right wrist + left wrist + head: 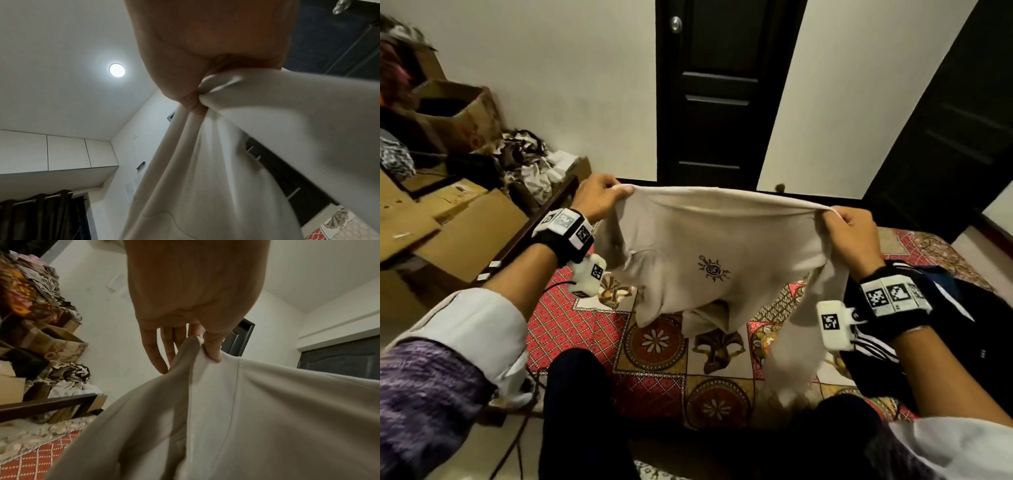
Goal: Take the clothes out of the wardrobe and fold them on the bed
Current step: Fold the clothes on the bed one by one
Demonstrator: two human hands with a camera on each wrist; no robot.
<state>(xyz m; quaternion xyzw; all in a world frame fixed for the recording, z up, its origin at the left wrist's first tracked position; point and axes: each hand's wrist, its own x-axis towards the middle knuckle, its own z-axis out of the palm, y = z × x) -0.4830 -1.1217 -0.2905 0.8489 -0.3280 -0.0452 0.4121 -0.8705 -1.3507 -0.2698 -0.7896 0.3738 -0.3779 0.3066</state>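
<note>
A beige shirt [709, 253] with a small dark emblem hangs spread in the air above the bed [654, 342]. My left hand [599, 197] pinches its upper left corner, and my right hand [849, 226] grips the upper right corner, so the top edge is stretched between them. In the left wrist view the left hand [197, 340] pinches the shirt [246, 418] between thumb and fingers. The right wrist view shows the right hand [193, 97] bunched round the shirt's cloth [246, 146]. The lower hem dangles over the patterned red bedcover.
A dark garment with white stripes [914, 342] lies on the bed at the right. Cardboard boxes [448, 219] and heaped clothes [524, 154] fill the left side behind a dark bed frame. A black door [722, 92] stands straight ahead, another dark door [955, 137] at the right.
</note>
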